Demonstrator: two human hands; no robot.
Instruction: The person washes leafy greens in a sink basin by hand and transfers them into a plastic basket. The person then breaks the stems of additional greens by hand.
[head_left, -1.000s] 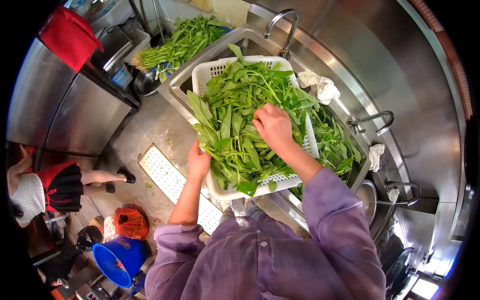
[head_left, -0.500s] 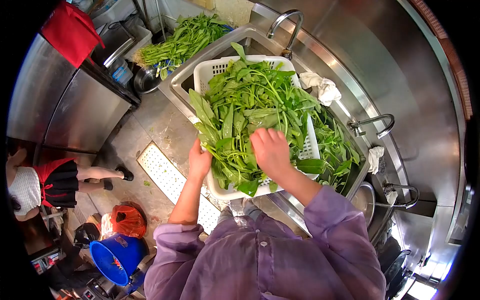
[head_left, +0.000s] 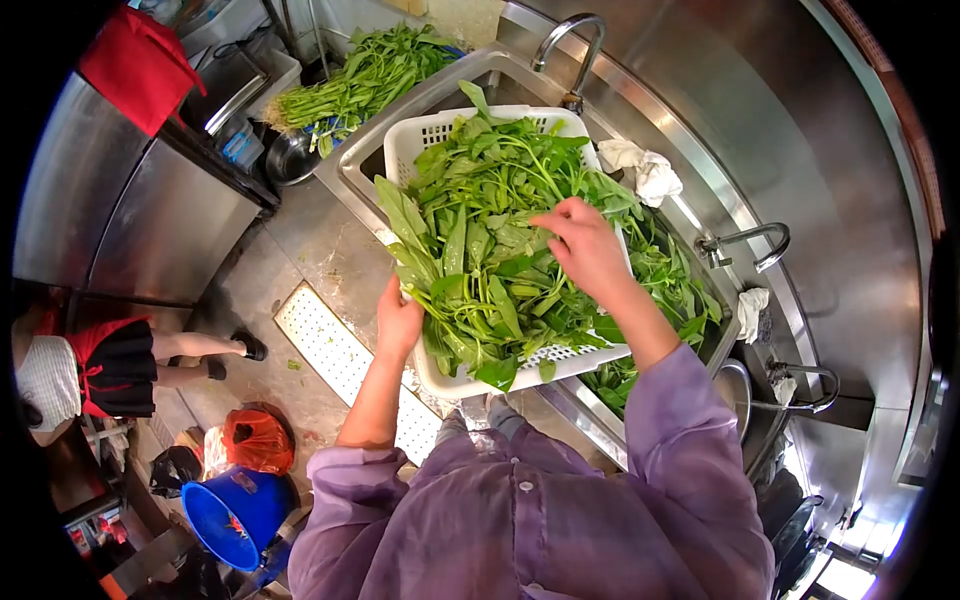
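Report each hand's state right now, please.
Left hand: closed on the white basket at its edge.
Right hand: curled over leafy greens; grip cannot be told.

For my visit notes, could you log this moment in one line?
left hand: at white plastic basket, left rim; right hand: over leafy greens in basket; more greens: in sink beside basket
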